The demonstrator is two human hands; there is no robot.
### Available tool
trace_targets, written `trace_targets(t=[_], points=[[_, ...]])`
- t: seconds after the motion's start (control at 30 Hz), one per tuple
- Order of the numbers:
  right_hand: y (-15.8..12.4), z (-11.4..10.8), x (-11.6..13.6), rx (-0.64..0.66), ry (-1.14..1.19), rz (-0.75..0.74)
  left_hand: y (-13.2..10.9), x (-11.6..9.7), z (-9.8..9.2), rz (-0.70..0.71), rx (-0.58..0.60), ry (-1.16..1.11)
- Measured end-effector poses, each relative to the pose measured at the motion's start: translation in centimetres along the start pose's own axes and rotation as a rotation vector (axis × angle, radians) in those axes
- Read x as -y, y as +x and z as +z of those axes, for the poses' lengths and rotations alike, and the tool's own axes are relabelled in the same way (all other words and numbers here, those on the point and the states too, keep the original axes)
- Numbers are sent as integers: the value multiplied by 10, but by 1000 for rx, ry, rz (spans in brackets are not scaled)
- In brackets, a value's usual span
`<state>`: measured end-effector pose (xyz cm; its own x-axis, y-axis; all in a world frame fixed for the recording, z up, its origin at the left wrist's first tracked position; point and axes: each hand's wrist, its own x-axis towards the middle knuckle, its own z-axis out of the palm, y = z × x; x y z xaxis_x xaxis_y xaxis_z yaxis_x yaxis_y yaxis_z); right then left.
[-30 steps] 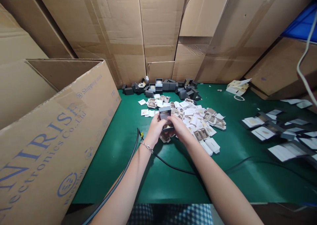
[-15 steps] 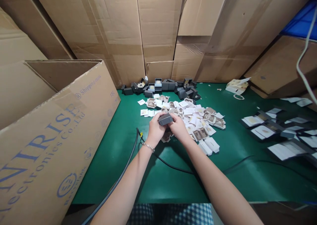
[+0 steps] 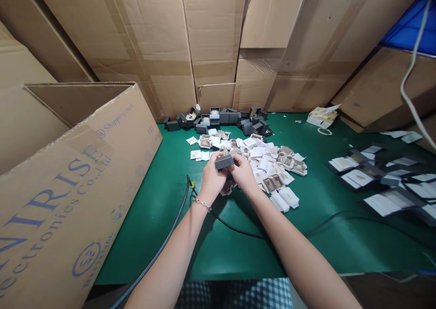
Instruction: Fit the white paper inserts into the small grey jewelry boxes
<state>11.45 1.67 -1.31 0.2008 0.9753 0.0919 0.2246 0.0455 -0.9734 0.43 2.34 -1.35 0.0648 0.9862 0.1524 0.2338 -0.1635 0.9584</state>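
A small dark grey box [image 3: 224,162] is gripped between both hands above the middle of the table. My left hand [image 3: 211,178] closes round its left side, a chain bracelet on the wrist. On its right side, the fingers of my right hand [image 3: 244,172] press against the box; the fingertips are partly hidden. Just behind and to the right spreads a heap of white folded papers and small moulded trays [image 3: 264,159]. Farther back, near the cardboard wall, sits a row of small dark boxes [image 3: 229,116], several of them open.
A large printed carton [image 3: 102,164] stands open at the left. A black cable [image 3: 238,230] crosses the green table [image 3: 150,236]. At the right lie dark open boxes with white inserts [image 3: 357,179]. A white roll [image 3: 324,131] lies at the back right.
The whole view has shifted slightly, so things appear a little farther left. The dark box stays between both hands, turned a little so that its narrow side shows more level.
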Motion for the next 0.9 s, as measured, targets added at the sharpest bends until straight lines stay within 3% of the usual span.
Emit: trace_targets(t=[0.13,0.3,0.43,0.63,0.9], points=[[-1,-7,6,-14,-18,-6,2,-1,3,-82,7,-221],[1,-21,6,23,-300,-172,4,-6,4,-287,-24,-548],[8,-29,0,-111,-563,-195,4,-11,0,-381,-17,-735],[16,-40,-14,-255,-1066,-44,4,-12,-1,-476,-71,-778],[20,-47,-28,-198,-1250,59,3,-13,0,-476,-21,-743]])
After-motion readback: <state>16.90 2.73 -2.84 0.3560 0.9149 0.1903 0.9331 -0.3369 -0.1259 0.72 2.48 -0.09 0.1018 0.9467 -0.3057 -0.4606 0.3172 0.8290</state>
